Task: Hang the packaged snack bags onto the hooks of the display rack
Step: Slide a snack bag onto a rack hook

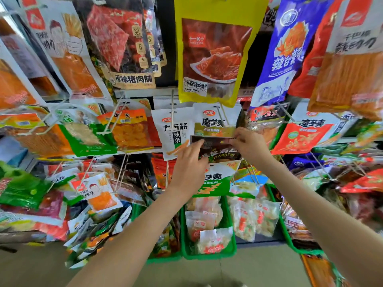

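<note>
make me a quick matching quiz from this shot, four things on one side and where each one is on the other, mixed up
Things:
1. dark snack bag
2. yellow bag
3. blue bag
4. green basket

Places:
a. hanging at the upper right
b. low down, holding pale packets
c. held between the left hand and the right hand
d. hanging at the top centre

Pairs: 1-c, 2-d, 3-a, 4-b
</note>
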A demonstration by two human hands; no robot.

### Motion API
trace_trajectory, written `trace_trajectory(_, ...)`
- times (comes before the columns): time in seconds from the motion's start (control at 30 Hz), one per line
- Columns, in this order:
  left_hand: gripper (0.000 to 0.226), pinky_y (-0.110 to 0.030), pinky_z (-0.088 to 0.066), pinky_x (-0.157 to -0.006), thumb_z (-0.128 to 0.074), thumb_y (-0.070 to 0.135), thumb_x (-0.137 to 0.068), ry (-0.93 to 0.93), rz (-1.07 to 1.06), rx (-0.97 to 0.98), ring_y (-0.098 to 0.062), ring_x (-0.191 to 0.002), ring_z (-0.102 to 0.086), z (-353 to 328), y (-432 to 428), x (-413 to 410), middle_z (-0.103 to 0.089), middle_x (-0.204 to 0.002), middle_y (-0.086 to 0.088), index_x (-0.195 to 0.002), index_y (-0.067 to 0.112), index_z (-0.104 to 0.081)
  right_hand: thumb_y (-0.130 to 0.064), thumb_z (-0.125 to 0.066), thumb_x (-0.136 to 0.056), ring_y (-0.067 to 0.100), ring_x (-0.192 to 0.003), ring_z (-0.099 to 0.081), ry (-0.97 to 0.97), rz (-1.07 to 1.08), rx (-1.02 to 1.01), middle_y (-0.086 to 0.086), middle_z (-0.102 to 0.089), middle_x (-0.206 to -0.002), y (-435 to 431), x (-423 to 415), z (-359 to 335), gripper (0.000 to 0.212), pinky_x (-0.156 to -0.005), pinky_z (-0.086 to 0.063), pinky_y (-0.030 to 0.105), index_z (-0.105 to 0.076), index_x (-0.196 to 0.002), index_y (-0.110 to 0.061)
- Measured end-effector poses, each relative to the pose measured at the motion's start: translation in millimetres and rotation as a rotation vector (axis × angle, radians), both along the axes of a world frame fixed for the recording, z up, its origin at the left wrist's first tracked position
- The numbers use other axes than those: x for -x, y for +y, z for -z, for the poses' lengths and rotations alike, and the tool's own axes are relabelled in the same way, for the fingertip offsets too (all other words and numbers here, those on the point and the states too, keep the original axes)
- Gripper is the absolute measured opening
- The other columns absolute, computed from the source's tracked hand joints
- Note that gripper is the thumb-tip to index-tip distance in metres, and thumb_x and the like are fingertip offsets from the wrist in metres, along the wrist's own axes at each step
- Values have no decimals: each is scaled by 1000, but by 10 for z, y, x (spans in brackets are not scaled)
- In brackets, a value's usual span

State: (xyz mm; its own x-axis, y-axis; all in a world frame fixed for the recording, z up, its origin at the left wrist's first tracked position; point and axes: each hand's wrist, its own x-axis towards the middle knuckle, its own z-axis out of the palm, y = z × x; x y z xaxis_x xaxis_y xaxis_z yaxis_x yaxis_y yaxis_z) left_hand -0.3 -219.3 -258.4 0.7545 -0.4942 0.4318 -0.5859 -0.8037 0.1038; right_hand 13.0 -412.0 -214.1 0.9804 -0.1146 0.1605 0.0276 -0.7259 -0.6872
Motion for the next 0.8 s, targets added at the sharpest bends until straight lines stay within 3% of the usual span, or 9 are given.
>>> trace_trajectory(0.07,7,-52,-34,-103,-69,4,-75,-45,13,19,-39,-124,-45,-6,-47,13,-47,-135,-22,-69,8,-67,-15,-60,-87,18,-58,-54,41,-85,56,6,-60,-65,60,123,39,9,-53,-38,25,-54,-81,-13)
trace_trajectory(0.13,6,-50,-29,-104,-67,4,-75,-71,21,32,-38,-116,-51,-12,-90,32,-54,-125,-21,-71,8,-66,-14,-59,-88,22,-59,-53,61,-151,98,10,-61,-66,102,224,95,8,-55,-38,30,-54,-82,-15)
trace_trajectory(0.17,7,-48,-33,-98,-68,1,-73,-71,34,43,-37,-102,-58,-16,-111,45,-62,-109,-18,-73,8,-66,-13,-58,-88,21,-57,-50,64,-170,115,8,-59,-64,111,263,108,6,-53,-35,29,-55,-82,-14)
trace_trajectory(0.23,18,-39,-43,-70,-71,-6,-64,-39,69,63,-31,-68,-61,-31,-143,80,-60,-74,-11,-73,8,-65,-13,-56,-89,17,-54,-44,57,-191,115,5,-54,-60,92,302,121,6,-50,-31,25,-57,-84,-10)
trace_trajectory(0.3,25,-27,-30,-53,-72,-10,-57,-6,73,63,-27,-55,-53,-61,-154,136,-53,-63,-7,-71,8,-63,-12,-55,-90,13,-51,-41,50,-216,96,1,-49,-56,65,332,113,8,-47,-27,19,-58,-84,-8)
trace_trajectory(0.37,27,-27,-26,-54,-71,-12,-57,-2,61,54,-27,-56,-51,-86,-160,181,-52,-63,-7,-72,8,-63,-11,-55,-90,10,-50,-39,32,-231,70,-2,-48,-56,42,354,93,8,-47,-30,17,-58,-84,-8)
trace_trajectory(0.57,30,-28,-32,-52,-64,-18,-60,41,54,67,-27,-56,-48,-173,-40,295,-50,-66,-10,-79,6,-62,-13,-56,-90,20,-56,-44,31,-322,31,13,-56,-64,85,349,2,10,-49,-29,22,-55,-81,-15)
trace_trajectory(0.7,53,-38,-49,-53,-58,-17,-67,90,-15,130,-30,-65,-57,-213,127,372,-60,-71,-12,-111,11,-54,-16,-56,-91,10,-55,-43,71,-397,14,4,-54,-63,290,268,39,10,-51,-31,18,-59,-88,-7)
trace_trajectory(0.8,60,-40,-53,-66,-55,-13,-80,182,-87,272,-26,-80,-63,-227,324,395,-64,-94,-11,-134,11,-45,-18,-52,-93,7,-61,-49,101,-408,-53,10,-62,-77,466,192,55,12,-54,-36,14,-60,-99,-11)
